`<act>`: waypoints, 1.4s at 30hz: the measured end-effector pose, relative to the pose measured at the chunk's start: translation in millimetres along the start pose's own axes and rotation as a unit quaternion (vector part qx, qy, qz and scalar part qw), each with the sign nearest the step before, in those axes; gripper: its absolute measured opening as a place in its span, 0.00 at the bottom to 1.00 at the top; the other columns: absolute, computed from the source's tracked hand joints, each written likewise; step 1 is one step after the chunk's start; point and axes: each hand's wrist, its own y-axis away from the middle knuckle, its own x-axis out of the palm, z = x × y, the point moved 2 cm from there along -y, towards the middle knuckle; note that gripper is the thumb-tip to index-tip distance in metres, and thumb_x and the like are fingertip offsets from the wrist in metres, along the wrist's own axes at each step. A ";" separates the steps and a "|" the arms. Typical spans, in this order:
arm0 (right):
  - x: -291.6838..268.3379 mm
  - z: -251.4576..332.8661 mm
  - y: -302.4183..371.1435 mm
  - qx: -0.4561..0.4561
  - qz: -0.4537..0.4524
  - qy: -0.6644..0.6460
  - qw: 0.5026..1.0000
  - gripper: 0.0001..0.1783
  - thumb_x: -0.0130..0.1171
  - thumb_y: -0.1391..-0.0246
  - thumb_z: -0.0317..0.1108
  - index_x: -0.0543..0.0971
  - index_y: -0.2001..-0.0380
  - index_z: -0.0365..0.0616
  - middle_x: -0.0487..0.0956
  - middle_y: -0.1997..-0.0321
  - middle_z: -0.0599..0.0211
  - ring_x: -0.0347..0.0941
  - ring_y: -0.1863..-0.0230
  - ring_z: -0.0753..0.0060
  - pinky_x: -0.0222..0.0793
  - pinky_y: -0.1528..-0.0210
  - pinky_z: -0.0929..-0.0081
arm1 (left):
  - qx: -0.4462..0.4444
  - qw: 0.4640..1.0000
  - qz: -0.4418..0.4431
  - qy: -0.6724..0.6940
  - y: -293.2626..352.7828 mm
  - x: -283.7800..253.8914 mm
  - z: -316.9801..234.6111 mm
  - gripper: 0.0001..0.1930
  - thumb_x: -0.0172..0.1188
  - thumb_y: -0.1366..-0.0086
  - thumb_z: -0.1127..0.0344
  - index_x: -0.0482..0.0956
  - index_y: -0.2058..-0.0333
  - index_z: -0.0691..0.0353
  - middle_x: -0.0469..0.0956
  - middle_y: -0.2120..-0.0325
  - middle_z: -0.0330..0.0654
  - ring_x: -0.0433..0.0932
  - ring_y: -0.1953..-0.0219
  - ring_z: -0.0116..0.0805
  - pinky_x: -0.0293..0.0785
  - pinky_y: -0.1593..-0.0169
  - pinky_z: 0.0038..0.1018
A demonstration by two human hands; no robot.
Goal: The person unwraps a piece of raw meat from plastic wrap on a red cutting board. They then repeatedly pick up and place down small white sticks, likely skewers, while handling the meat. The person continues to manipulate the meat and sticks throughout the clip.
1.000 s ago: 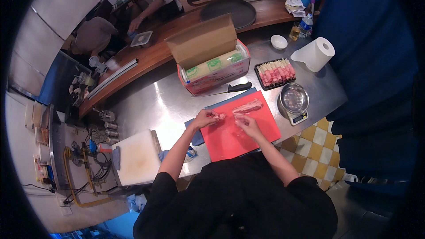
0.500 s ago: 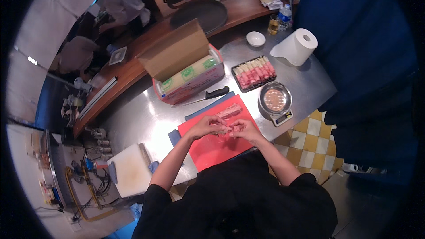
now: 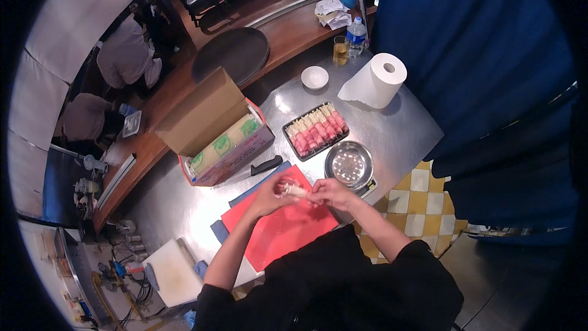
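Over a red cutting board (image 3: 277, 233) on the steel counter, my left hand (image 3: 272, 193) and my right hand (image 3: 327, 194) meet and together hold a small pale roll of food (image 3: 295, 190). Both hands are closed around its ends. A black tray of pink-and-white meat rolls (image 3: 315, 129) lies just beyond the board. To the right of my hands a round metal bowl (image 3: 349, 165) sits on a small scale.
A black-handled knife (image 3: 254, 170) lies by an open cardboard box of green-labelled packs (image 3: 222, 144). A paper towel roll (image 3: 376, 79), a small white dish (image 3: 315, 77), a glass and a water bottle stand at the back. A white cutting board (image 3: 171, 271) lies at the left. People sit beyond the wooden counter.
My hands lifted from pressing on the red board and came together, now holding a roll between them. The view shifted as my head moved.
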 end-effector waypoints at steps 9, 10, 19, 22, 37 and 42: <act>-111.2 133.0 -80.1 -0.264 -0.379 0.212 0.861 0.18 0.76 0.52 0.32 0.78 0.60 0.41 0.84 0.67 0.66 0.79 0.68 0.77 0.73 0.67 0.79 | -0.140 0.959 -0.238 0.072 60.5 -47.5 47.2 0.19 0.63 0.29 0.67 0.76 0.45 0.72 0.82 0.52 0.49 0.83 0.55 0.33 0.78 0.50 0.28; -128.5 134.9 -92.1 -0.268 -0.416 0.235 0.836 0.19 0.77 0.53 0.33 0.78 0.61 0.41 0.84 0.68 0.66 0.79 0.69 0.77 0.73 0.67 0.78 | -0.154 0.958 -0.234 0.067 69.4 -42.8 56.6 0.19 0.63 0.29 0.66 0.76 0.45 0.71 0.82 0.53 0.49 0.84 0.56 0.32 0.78 0.51 0.27; -142.2 105.4 -140.7 -0.346 -0.486 0.448 0.665 0.12 0.72 0.51 0.36 0.80 0.69 0.43 0.87 0.66 0.59 0.81 0.67 0.48 0.76 0.58 0.56 | -0.240 0.908 -0.284 0.194 124.2 -6.6 90.8 0.17 0.61 0.28 0.65 0.76 0.46 0.69 0.84 0.55 0.46 0.85 0.57 0.35 0.78 0.53 0.26; -128.7 108.5 -130.6 -0.290 -0.471 0.559 0.617 0.09 0.70 0.49 0.34 0.84 0.70 0.39 0.87 0.69 0.57 0.85 0.69 0.60 0.78 0.63 0.63 | -0.240 0.904 -0.294 0.196 130.0 -5.4 94.4 0.17 0.61 0.28 0.66 0.76 0.46 0.68 0.84 0.55 0.46 0.85 0.56 0.35 0.78 0.53 0.27; -23.4 68.2 -32.8 -0.309 -0.287 0.479 0.770 0.09 0.66 0.44 0.35 0.86 0.63 0.41 0.85 0.70 0.61 0.79 0.72 0.71 0.73 0.65 0.71 | -0.098 0.898 -0.354 -0.241 101.9 -43.4 146.4 0.18 0.69 0.39 0.63 0.82 0.53 0.67 0.84 0.61 0.55 0.84 0.57 0.50 0.79 0.52 0.39; 24.0 -30.7 -63.1 -0.210 -0.153 0.639 0.724 0.17 0.68 0.48 0.31 0.83 0.54 0.39 0.82 0.60 0.52 0.81 0.60 0.54 0.77 0.57 0.61 | -0.089 0.868 -0.281 -0.400 71.6 -23.3 148.6 0.16 0.69 0.42 0.65 0.82 0.57 0.65 0.79 0.61 0.52 0.79 0.56 0.54 0.77 0.53 0.45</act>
